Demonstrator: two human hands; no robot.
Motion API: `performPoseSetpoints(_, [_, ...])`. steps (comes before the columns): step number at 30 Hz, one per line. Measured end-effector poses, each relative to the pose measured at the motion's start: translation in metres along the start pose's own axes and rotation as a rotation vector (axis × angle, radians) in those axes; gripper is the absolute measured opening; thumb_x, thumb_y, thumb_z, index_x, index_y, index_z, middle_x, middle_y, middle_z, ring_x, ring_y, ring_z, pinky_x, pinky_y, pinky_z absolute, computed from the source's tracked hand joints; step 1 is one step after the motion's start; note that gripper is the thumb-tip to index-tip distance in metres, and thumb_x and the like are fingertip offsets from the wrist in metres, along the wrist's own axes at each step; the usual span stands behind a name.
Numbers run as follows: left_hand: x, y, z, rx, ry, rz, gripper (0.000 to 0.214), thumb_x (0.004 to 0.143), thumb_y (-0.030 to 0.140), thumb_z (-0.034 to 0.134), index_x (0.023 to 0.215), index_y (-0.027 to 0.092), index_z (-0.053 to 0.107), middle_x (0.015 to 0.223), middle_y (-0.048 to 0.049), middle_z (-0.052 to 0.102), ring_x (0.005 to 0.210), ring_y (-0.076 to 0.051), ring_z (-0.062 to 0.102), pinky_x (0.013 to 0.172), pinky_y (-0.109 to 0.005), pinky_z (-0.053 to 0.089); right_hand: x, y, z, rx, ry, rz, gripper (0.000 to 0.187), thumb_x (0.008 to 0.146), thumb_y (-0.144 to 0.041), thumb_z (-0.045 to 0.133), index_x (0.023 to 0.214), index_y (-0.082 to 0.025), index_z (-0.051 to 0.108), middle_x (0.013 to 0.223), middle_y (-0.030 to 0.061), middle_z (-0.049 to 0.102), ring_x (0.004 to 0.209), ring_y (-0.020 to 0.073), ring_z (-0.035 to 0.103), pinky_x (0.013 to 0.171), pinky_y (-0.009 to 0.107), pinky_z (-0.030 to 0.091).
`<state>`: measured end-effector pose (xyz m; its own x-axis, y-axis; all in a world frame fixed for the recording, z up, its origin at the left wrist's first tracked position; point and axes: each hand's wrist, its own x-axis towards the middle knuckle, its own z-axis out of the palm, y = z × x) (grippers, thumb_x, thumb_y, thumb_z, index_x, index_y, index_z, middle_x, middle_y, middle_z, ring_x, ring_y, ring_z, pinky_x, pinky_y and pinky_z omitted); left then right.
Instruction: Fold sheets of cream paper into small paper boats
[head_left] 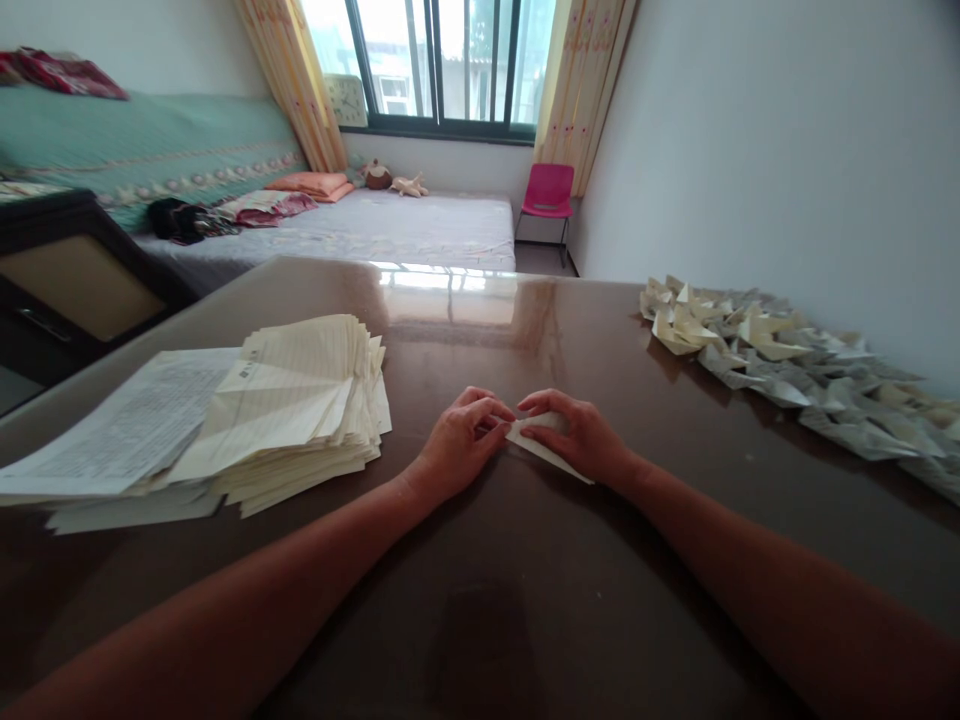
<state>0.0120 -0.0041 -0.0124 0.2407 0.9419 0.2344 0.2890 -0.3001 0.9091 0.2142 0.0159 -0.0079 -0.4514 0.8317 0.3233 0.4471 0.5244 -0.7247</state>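
Observation:
A small folded piece of pale paper (pixel 541 448) lies flat on the dark glossy table (pixel 480 600), at its middle. My left hand (pixel 459 440) rests curled at the paper's left end, fingertips pinching its edge. My right hand (pixel 574 435) lies over the paper's right part, fingers bent and pressing it down. The two hands almost touch at the fingertips. Most of the paper is hidden under my right hand.
A thick stack of lined and printed paper sheets (pixel 247 410) sits at the left. Several folded paper boats (pixel 787 365) are heaped along the right side by the white wall. Beyond the table are a bed (pixel 390 225), a pink chair (pixel 549 195) and a window.

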Motion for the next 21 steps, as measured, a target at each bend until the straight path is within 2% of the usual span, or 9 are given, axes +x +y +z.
performPoseSetpoints(5, [0.003, 0.002, -0.004, -0.297, -0.063, -0.201, 0.021, 0.075, 0.029, 0.070, 0.088, 0.012, 0.071, 0.076, -0.0024, 0.066, 0.068, -0.011, 0.061, 0.067, -0.022, 0.052, 0.000, -0.001, -0.001, -0.013, 0.040, -0.023, 0.023, 0.081, -0.035, 0.065, 0.101, -0.024, 0.063, 0.092, 0.0004, 0.069, 0.085, 0.0166, 0.064, 0.080, 0.028, 0.048])
performPoseSetpoints(8, [0.004, 0.002, -0.007, -0.443, -0.064, -0.286, 0.028, 0.070, 0.031, 0.074, 0.091, 0.012, 0.072, 0.080, -0.0026, 0.070, 0.071, -0.011, 0.063, 0.074, -0.025, 0.053, 0.000, -0.001, -0.003, -0.007, 0.064, -0.025, 0.023, 0.080, -0.037, 0.066, 0.099, -0.024, 0.064, 0.095, 0.0010, 0.070, 0.088, 0.0178, 0.065, 0.082, 0.030, 0.049])
performPoseSetpoints(10, [0.004, 0.003, -0.009, -0.455, -0.066, -0.298, 0.031, 0.070, 0.033, 0.074, 0.093, 0.013, 0.073, 0.082, -0.0032, 0.071, 0.072, -0.012, 0.063, 0.075, -0.026, 0.053, 0.001, -0.001, -0.004, -0.008, 0.068, -0.032, 0.023, 0.080, -0.037, 0.066, 0.099, -0.024, 0.064, 0.095, 0.0008, 0.070, 0.089, 0.0179, 0.065, 0.082, 0.030, 0.049])
performPoseSetpoints(12, [0.004, 0.005, -0.010, -0.342, -0.082, -0.260, 0.032, 0.073, 0.035, 0.070, 0.095, 0.013, 0.073, 0.080, -0.0038, 0.071, 0.071, -0.013, 0.064, 0.072, -0.025, 0.053, 0.001, -0.001, -0.004, -0.015, 0.074, -0.041, 0.022, 0.080, -0.036, 0.066, 0.098, -0.024, 0.064, 0.094, 0.0005, 0.070, 0.088, 0.0175, 0.065, 0.081, 0.029, 0.050])
performPoseSetpoints(16, [0.003, 0.007, -0.010, 0.033, -0.107, -0.108, 0.028, 0.079, 0.036, 0.064, 0.092, 0.014, 0.074, 0.072, -0.0027, 0.070, 0.066, -0.013, 0.061, 0.062, -0.021, 0.048, 0.000, -0.002, -0.003, -0.066, 0.094, -0.098, 0.020, 0.082, -0.036, 0.066, 0.097, -0.025, 0.064, 0.093, 0.0004, 0.070, 0.087, 0.0172, 0.065, 0.080, 0.029, 0.050])
performPoseSetpoints(21, [0.003, 0.011, -0.012, 0.283, -0.113, 0.036, 0.021, 0.082, 0.033, 0.060, 0.079, 0.016, 0.073, 0.076, -0.0020, 0.067, 0.069, -0.012, 0.059, 0.063, -0.020, 0.044, 0.000, -0.004, -0.003, -0.121, 0.097, -0.168, 0.021, 0.084, -0.035, 0.065, 0.102, -0.025, 0.063, 0.094, 0.0017, 0.068, 0.088, 0.0166, 0.063, 0.082, 0.029, 0.048])
